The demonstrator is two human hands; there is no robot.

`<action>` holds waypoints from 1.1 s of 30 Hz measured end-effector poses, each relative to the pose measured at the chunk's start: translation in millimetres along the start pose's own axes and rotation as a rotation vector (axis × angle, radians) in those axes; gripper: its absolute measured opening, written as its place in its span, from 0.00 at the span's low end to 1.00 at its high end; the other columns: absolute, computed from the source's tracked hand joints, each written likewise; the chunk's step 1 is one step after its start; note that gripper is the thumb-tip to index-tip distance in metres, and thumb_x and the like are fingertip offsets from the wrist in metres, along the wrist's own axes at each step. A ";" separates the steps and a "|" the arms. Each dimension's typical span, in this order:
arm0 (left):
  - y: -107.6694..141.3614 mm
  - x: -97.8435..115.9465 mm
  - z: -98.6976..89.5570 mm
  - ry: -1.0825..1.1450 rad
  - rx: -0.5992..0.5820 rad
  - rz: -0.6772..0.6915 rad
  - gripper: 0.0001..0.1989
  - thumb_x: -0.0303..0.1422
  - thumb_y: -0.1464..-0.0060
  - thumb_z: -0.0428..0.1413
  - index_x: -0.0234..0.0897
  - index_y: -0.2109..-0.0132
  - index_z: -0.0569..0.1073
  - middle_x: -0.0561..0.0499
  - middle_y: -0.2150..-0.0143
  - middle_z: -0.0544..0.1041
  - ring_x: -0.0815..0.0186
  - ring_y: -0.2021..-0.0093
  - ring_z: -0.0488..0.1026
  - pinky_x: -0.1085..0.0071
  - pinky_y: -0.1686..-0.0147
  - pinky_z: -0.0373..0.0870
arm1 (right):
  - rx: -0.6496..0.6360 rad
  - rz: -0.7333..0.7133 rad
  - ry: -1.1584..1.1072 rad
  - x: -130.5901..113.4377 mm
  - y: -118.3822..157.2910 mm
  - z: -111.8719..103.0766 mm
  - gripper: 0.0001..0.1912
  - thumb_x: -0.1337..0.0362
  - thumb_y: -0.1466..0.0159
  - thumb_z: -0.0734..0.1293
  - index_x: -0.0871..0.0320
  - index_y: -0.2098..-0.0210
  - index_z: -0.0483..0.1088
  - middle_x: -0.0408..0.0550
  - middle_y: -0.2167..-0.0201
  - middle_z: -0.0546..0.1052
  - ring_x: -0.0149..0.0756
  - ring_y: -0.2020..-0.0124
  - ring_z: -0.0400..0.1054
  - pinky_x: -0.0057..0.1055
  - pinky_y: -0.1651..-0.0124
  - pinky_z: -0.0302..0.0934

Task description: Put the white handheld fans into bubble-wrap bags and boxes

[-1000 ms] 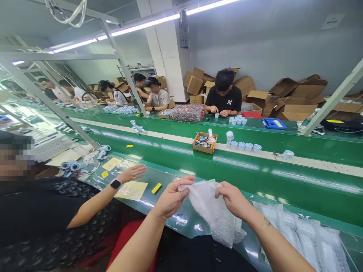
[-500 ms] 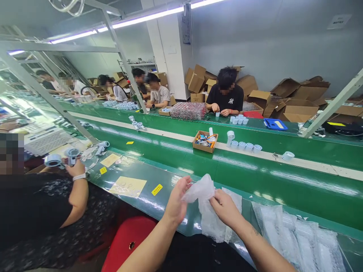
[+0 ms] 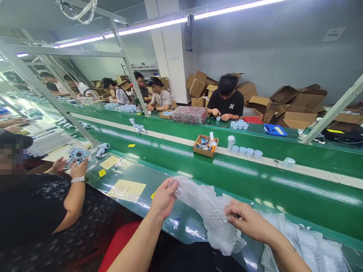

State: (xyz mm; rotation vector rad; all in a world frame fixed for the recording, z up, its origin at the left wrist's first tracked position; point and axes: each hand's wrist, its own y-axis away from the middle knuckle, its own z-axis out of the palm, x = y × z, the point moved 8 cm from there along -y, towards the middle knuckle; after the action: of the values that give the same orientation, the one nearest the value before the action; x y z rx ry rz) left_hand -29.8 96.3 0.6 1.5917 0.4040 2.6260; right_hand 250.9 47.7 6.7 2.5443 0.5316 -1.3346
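Note:
A clear bubble wrap bag (image 3: 211, 211) hangs crumpled over the near edge of the green bench, in front of my body. My left hand (image 3: 163, 198) is closed on its upper left end, thumb pressed against the fingers. At the bag's right side, my right hand (image 3: 244, 219) has curled fingers touching the plastic, slightly blurred. Just right of that hand lies a row of bubble-wrapped pieces (image 3: 309, 241), partly covered by my right forearm.
Across the green conveyor (image 3: 181, 166) stand a small carton of parts (image 3: 205, 146) and several pale blue cups (image 3: 242, 150). At my left, a co-worker's hands (image 3: 78, 168) hold camera-like housings. Paper sheets (image 3: 127, 190) lie on the bench. A slanted metal post (image 3: 334, 109) rises at right.
My left hand has moved left and slightly down, spreading the bag out longer. My right hand has shifted right and down. The co-worker at left has brought both hands to the housings.

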 end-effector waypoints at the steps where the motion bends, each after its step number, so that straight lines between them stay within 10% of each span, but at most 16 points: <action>1: 1.9 7.0 4.9 -0.014 -0.029 0.037 0.19 0.35 0.69 0.72 0.35 0.67 0.77 0.53 0.70 0.77 0.69 0.71 0.71 0.73 0.68 0.68 | 0.039 0.024 0.016 2.6 0.8 -10.4 0.08 0.58 0.40 0.66 0.53 0.68 0.76 0.45 0.68 0.75 0.38 0.67 0.68 0.32 0.63 0.60; 5: 17.6 23.8 50.1 -0.225 -0.325 0.089 0.16 0.31 0.62 0.69 0.35 0.62 0.79 0.49 0.68 0.78 0.67 0.68 0.72 0.72 0.66 0.67 | 0.293 0.032 0.017 -16.7 -9.2 -52.1 0.18 0.50 0.37 0.61 0.53 0.61 0.77 0.49 0.64 0.74 0.41 0.60 0.68 0.35 0.57 0.60; 8: 33.5 25.8 91.2 -0.373 -0.582 0.122 0.22 0.30 0.55 0.65 0.38 0.50 0.75 0.47 0.60 0.78 0.65 0.63 0.72 0.71 0.62 0.67 | 0.173 -0.129 -0.045 -60.0 -26.7 -30.4 0.17 0.51 0.39 0.65 0.52 0.57 0.75 0.47 0.62 0.72 0.40 0.59 0.66 0.34 0.54 0.59; 11: 34.6 31.4 106.4 -0.383 -0.597 0.221 0.28 0.28 0.55 0.64 0.41 0.46 0.69 0.48 0.57 0.76 0.67 0.62 0.72 0.70 0.61 0.68 | 0.115 -0.101 -0.166 -74.4 -38.6 0.3 0.13 0.52 0.43 0.69 0.56 0.71 0.73 0.42 0.71 0.68 0.35 0.69 0.62 0.30 0.65 0.57; 15: 20.2 22.0 88.4 -0.246 -0.355 0.234 0.27 0.33 0.54 0.64 0.39 0.47 0.66 0.49 0.58 0.74 0.65 0.57 0.71 0.68 0.57 0.68 | 0.347 0.077 -0.448 -48.7 -36.6 4.2 0.20 0.46 0.43 0.67 0.58 0.68 0.70 0.42 0.73 0.70 0.36 0.71 0.62 0.31 0.67 0.57; 23: 27.1 -68.5 84.6 -0.524 -0.548 -0.204 0.17 0.39 0.59 0.65 0.33 0.64 0.72 0.54 0.70 0.74 0.67 0.69 0.69 0.72 0.67 0.63 | 0.607 -0.066 0.009 -47.8 -20.6 -38.8 0.19 0.52 0.37 0.63 0.55 0.80 0.67 0.43 0.77 0.67 0.36 0.72 0.62 0.32 0.68 0.54; 28: 23.9 -122.7 57.7 -0.703 -0.580 -0.303 0.15 0.29 0.68 0.66 0.35 0.69 0.72 0.56 0.74 0.73 0.67 0.72 0.70 0.73 0.70 0.63 | 0.872 0.029 0.014 -8.3 8.9 -87.6 0.15 0.54 0.36 0.60 0.58 0.64 0.71 0.49 0.65 0.74 0.41 0.62 0.66 0.36 0.57 0.59; 33: -24.3 -167.2 4.9 -0.881 -0.142 -0.400 0.14 0.39 0.57 0.63 0.36 0.69 0.67 0.53 0.76 0.71 0.63 0.73 0.71 0.72 0.75 0.63 | 0.953 0.157 0.248 32.6 51.4 -118.4 0.22 0.60 0.39 0.60 0.54 0.46 0.66 0.52 0.52 0.72 0.43 0.57 0.69 0.38 0.54 0.62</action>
State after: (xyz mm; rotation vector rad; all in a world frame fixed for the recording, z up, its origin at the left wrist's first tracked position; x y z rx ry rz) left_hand 50.9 92.0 -147.8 2.1152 0.3948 1.4412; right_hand 377.5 49.7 47.8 3.4112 -0.3910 -1.4380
